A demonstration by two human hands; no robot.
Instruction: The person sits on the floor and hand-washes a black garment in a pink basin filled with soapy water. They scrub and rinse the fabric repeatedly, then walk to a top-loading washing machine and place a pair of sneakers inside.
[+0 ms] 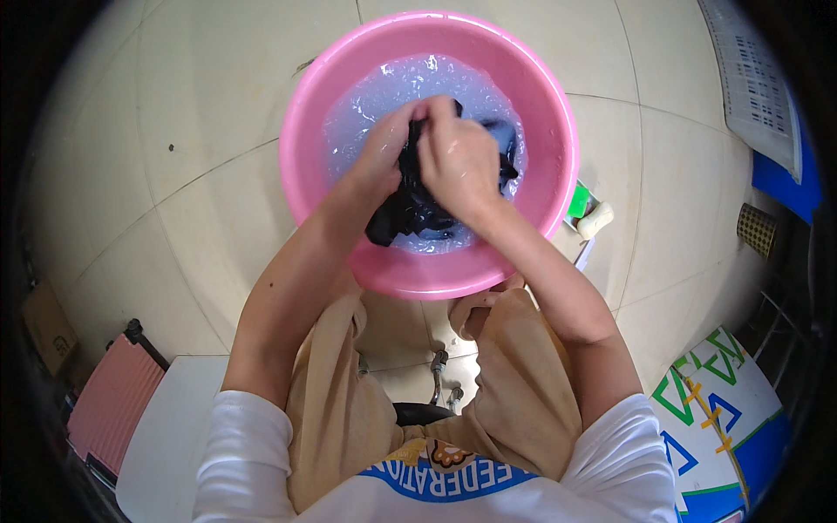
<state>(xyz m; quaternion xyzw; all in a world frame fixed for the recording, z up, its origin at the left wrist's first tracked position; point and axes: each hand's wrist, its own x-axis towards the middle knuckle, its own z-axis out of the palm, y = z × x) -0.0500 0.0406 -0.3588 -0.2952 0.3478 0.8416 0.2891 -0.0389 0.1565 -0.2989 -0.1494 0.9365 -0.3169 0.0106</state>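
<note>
A pink plastic basin (327,216) of bluish, sudsy water (366,91) stands on the floor before me. Over the water, my left hand (386,140) and my right hand (458,157) come together on a wet black cloth (412,209). Both hands grip the bunched fabric, the left at its left side, the right on top and slightly blurred. Lower folds of the cloth trail into the water. Some dark fabric also shows to the right of my right hand. My fingers partly hide the upper end of the cloth.
Beside the basin's right rim lie a cream bar of soap (595,221) and a green block (579,201). A white plastic basket (752,85) stands at upper right, a patterned cup (756,230) below it. A pink ribbed suitcase (114,402) is at lower left. Tiled floor (216,118) surrounds the basin.
</note>
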